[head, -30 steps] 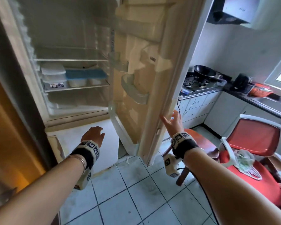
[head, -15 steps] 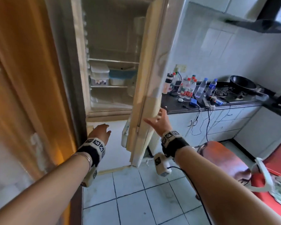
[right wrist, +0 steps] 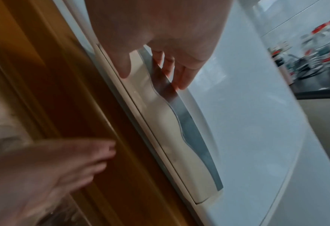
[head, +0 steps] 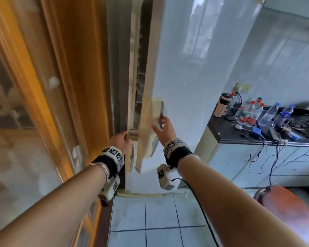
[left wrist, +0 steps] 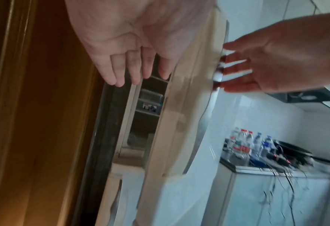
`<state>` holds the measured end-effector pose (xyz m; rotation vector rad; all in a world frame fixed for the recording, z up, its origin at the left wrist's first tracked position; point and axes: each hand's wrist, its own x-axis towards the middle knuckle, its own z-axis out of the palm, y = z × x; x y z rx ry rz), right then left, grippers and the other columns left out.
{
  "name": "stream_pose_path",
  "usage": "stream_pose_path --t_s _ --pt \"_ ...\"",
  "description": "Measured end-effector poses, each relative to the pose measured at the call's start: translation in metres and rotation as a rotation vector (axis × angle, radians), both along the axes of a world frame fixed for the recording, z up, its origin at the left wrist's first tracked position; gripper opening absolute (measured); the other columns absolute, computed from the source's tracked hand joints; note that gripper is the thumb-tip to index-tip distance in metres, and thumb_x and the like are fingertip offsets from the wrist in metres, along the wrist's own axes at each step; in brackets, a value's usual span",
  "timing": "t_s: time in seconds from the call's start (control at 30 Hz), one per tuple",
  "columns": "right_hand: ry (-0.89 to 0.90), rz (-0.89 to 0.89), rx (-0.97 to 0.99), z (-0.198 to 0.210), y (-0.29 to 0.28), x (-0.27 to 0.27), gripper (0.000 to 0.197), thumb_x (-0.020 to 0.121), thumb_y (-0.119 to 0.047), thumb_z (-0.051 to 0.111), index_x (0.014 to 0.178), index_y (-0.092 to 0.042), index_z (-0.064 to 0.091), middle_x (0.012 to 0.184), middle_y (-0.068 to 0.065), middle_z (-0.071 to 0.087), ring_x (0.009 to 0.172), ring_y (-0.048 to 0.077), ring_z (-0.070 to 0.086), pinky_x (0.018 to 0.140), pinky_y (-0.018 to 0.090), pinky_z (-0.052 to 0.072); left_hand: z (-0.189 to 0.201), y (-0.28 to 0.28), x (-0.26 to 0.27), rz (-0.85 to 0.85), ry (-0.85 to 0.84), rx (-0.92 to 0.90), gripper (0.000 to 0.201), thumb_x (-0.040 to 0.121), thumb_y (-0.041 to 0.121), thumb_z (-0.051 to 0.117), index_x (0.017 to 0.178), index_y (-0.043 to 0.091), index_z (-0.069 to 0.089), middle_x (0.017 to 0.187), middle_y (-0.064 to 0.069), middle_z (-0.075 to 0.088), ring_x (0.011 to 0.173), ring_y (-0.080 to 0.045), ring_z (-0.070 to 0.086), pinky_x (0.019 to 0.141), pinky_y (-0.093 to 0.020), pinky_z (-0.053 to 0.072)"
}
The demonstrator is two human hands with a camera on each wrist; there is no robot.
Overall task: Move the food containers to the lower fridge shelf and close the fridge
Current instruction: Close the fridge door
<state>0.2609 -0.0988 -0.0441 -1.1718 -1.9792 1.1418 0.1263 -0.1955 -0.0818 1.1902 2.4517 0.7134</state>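
Nearly done: tall white fridge door (head: pixel 194 68) ajar, clear lidded food containers (left wrist: pixel 150 100) shelved inside; right hand (head: pixel 163 130) flat-fingered at handle, left hand (head: pixel 119 141) relaxed, empty.

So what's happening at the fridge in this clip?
A person is shutting the fridge door. The right hand pushes with straight fingers at the door handle; the left hand is open near the fridge's frame. A narrow gap remains, and a food container shows through it on a shelf.

- Left hand (head: pixel 120 141): arm extended forward, fingers straight and relaxed, holding nothing.
- Right hand (head: pixel 163 130): arm extended, fingers spread, palm facing left.
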Motion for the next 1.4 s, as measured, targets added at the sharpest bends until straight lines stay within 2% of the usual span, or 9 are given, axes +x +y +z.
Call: stream_pose_path --t_s 0.07,0.17,0.3,0.4,0.57,0.87,1.1,1.23,1.4 --pt "-0.029 0.04 0.013 -0.001 0.009 -0.013 0.064 0.09 -0.029 0.058 0.145 -0.015 0.029 0.148 0.005 0.04 0.133 0.024 0.044 0.111 0.041 0.039 0.013 0.017 -0.009 0.029 -0.017 0.066 0.051 0.098 0.028 0.041 0.146 0.015 0.03 0.144 -0.011 0.047 0.127 -0.031 0.051 0.103 -0.039 0.043" --pt "-0.107 0.108 0.097 0.0 0.026 -0.03 0.058 0.094 -0.032 0.05 0.145 -0.016 0.028 0.148 0.007 0.039 0.133 0.025 0.045 0.11 0.038 0.038 0.033 0.047 -0.02 0.073 -0.084 0.175 0.054 0.096 0.03 0.045 0.146 0.019 0.028 0.147 -0.009 0.043 0.131 -0.031 0.047 0.107 -0.047 0.041" --pt "-0.272 0.211 0.229 0.009 0.054 -0.036 0.056 0.098 -0.04 0.036 0.148 -0.017 0.024 0.151 0.008 0.031 0.134 0.026 0.041 0.108 0.037 0.035 0.048 0.083 -0.029 0.09 -0.026 0.176 0.049 0.096 0.028 0.046 0.141 0.013 0.036 0.142 -0.012 0.049 0.129 -0.032 0.049 0.107 -0.045 0.042" --pt "-0.337 0.274 0.363 0.012 0.076 -0.032 0.059 0.099 -0.041 0.032 0.15 -0.015 0.019 0.158 0.004 0.02 0.144 0.021 0.024 0.118 0.035 0.023 0.057 0.104 -0.03 0.135 0.082 0.129 0.045 0.097 0.027 0.044 0.138 0.007 0.039 0.136 -0.017 0.054 0.125 -0.034 0.052 0.102 -0.042 0.043" --pt "-0.438 0.261 0.446 0.014 0.111 -0.025 0.059 0.1 -0.044 0.024 0.152 -0.019 0.009 0.161 -0.003 0.004 0.149 0.019 0.002 0.123 0.038 0.009 0.07 0.138 -0.035 0.251 0.125 0.199 0.062 0.095 0.023 0.049 0.148 0.008 0.02 0.142 -0.019 0.046 0.127 -0.036 0.049 0.102 -0.044 0.043" --pt "-0.472 0.213 0.458 0.023 0.148 -0.045 0.058 0.1 -0.04 0.025 0.152 -0.02 0.009 0.161 -0.003 0.004 0.149 0.017 0.002 0.123 0.037 0.009 0.081 0.19 -0.073 0.282 0.059 0.397 0.078 0.09 0.01 0.058 0.15 0.015 0.008 0.151 -0.013 0.033 0.132 -0.034 0.045 0.107 -0.044 0.042" --pt "-0.46 0.182 0.463 0.029 0.169 -0.067 0.056 0.1 -0.039 0.027 0.151 -0.021 0.011 0.161 -0.003 0.005 0.149 0.018 0.003 0.122 0.036 0.011 0.086 0.222 -0.099 0.271 0.117 0.326 0.082 0.09 0.013 0.058 0.151 0.016 0.003 0.146 -0.015 0.038 0.124 -0.033 0.053 0.097 -0.04 0.048" --pt "-0.474 0.163 0.456 0.025 0.181 -0.071 0.056 0.1 -0.039 0.027 0.151 -0.021 0.013 0.161 -0.002 0.007 0.149 0.019 0.004 0.122 0.038 0.012 0.087 0.237 -0.109 0.265 0.128 0.295 0.08 0.093 0.006 0.054 0.151 0.014 0.0 0.148 -0.017 0.035 0.119 -0.031 0.058 0.094 -0.036 0.05" --pt "-0.522 0.146 0.424 0.015 0.189 -0.068 0.055 0.1 -0.039 0.027 0.151 -0.02 0.016 0.161 -0.001 0.009 0.149 0.02 0.005 0.122 0.038 0.012 0.084 0.239 -0.117 0.242 0.158 0.274 0.087 0.088 0.011 0.062 0.151 0.009 0.002 0.144 -0.022 0.035 0.119 -0.039 0.055 0.097 -0.041 0.046"
